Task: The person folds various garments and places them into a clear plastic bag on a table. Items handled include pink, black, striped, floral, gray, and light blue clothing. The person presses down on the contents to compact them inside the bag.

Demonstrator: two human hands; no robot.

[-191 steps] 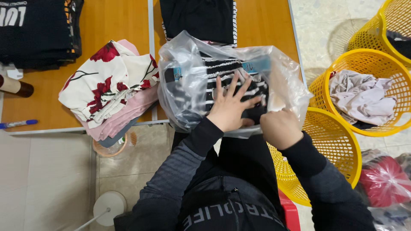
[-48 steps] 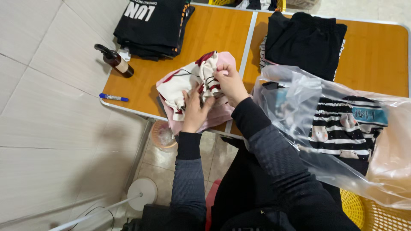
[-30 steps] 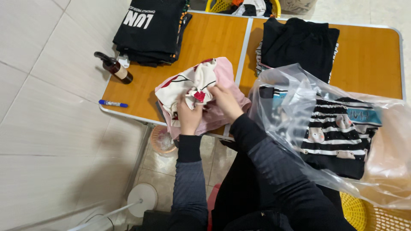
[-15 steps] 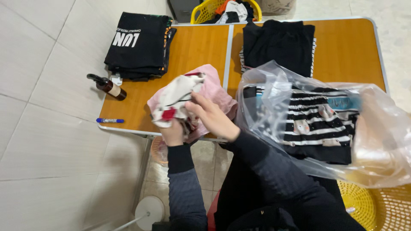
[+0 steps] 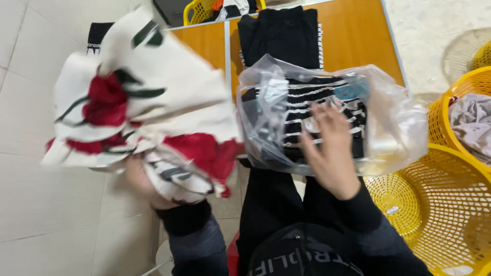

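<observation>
The lifted floral cloth (image 5: 138,102), blurred, covers most of the left half of the table (image 5: 358,46), so what lies under it cannot be told. The plastic bag (image 5: 327,117) fills the near middle edge, with black clothes (image 5: 281,36) just behind it. Bare wood shows only at the far right of the table and in a narrow strip left of the black clothes. Yellow baskets (image 5: 440,199) crowd the floor on the right; floor tiles on the left lie open.

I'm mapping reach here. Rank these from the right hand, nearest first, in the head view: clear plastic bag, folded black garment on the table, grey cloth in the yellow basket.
From the right hand:
1. Clear plastic bag, under the palm.
2. Folded black garment, beyond the bag on the table.
3. Grey cloth, far right in the basket.
</observation>
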